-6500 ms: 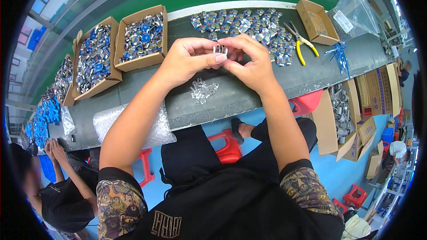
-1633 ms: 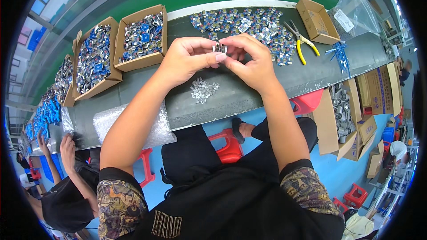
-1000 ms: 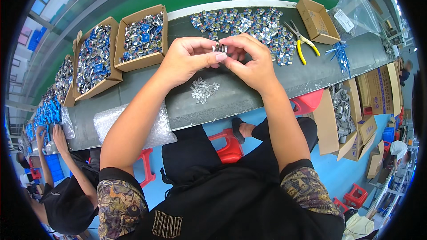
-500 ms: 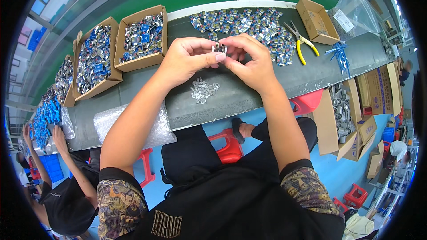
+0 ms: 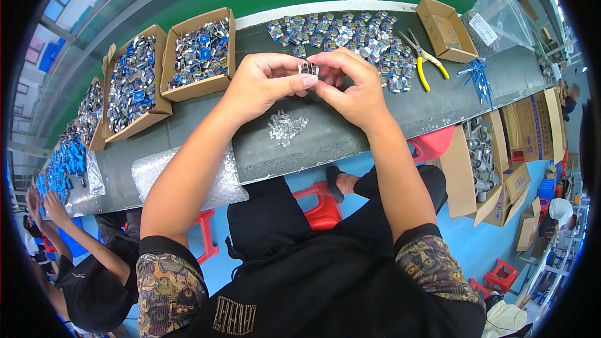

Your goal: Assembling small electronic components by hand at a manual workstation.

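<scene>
Above the table, my left hand (image 5: 266, 84) and my right hand (image 5: 350, 84) meet, fingertips pinched together. Between them is a small silver-and-dark part (image 5: 308, 69), too small and too covered by fingers to name more exactly. Just below the hands, a small heap of silvery metal pieces (image 5: 287, 128) lies on the dark table top (image 5: 325, 144). Beyond them spreads a wide layer of small blue-and-silver circuit boards (image 5: 350, 31), partly hidden by my right hand.
Left stand two cardboard boxes (image 5: 164, 87) of small boards, near bubble wrap (image 5: 188, 178). Yellow-handled pliers (image 5: 424, 66), a small cardboard box (image 5: 446, 31) and blue strips (image 5: 481, 81) lie right. A co-worker (image 5: 100, 281) sits at far left, by blue parts (image 5: 66, 156).
My hands and the part between them have hardly moved. At far left, the co-worker's hands have shifted further left, and their arms are at a different angle.
</scene>
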Action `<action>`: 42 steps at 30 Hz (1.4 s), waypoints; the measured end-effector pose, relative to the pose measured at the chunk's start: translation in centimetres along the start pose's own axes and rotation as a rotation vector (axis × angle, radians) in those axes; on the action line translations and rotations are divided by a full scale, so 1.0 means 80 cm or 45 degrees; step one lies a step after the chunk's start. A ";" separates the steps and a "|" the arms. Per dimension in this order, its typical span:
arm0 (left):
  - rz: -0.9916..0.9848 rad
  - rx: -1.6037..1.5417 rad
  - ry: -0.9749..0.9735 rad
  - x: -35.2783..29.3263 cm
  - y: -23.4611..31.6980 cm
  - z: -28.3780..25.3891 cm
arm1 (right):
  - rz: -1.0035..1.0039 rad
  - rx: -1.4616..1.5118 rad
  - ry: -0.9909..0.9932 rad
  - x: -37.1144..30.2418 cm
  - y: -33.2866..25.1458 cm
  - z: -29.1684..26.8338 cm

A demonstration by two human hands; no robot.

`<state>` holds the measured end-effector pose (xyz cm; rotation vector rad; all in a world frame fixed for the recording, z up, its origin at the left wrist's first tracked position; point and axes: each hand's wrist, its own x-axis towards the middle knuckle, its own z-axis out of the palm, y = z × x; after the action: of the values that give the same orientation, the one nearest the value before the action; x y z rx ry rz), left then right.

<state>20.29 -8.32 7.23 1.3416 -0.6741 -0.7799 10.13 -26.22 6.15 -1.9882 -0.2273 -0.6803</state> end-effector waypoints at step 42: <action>0.058 0.035 0.223 0.001 0.009 -0.002 | 0.179 0.112 -0.088 -0.001 -0.001 -0.001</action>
<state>20.55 -8.24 7.88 1.3962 -0.5765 -0.6106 10.02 -26.23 6.21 -1.9248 -0.1541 -0.5039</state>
